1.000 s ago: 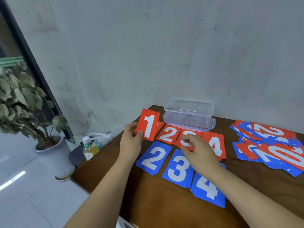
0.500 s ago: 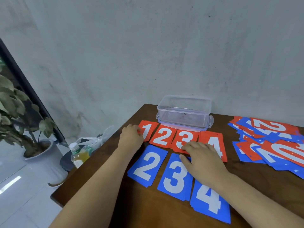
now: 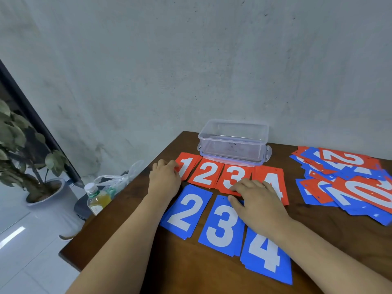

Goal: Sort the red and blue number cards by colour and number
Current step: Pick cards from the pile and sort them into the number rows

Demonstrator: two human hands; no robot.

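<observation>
A row of red cards lies on the brown table: red 1, red 2, red 3, red 4. In front of it lie blue 2, blue 3 and blue 4. My left hand touches the left edge of red 1 with bent fingertips; the card lies flat. My right hand rests flat across the lower edge of red 3, its thumb on blue 3. An unsorted heap of red and blue cards lies at the right.
A clear plastic box stands against the wall right behind the red row. The table's left edge runs close to red 1. Beyond it are a drink bottle, a plastic bag and a potted plant.
One second ago my left hand held red 1 tilted up; it has since been laid flat at the left end of the red row. My right hand has stayed on red 3.
</observation>
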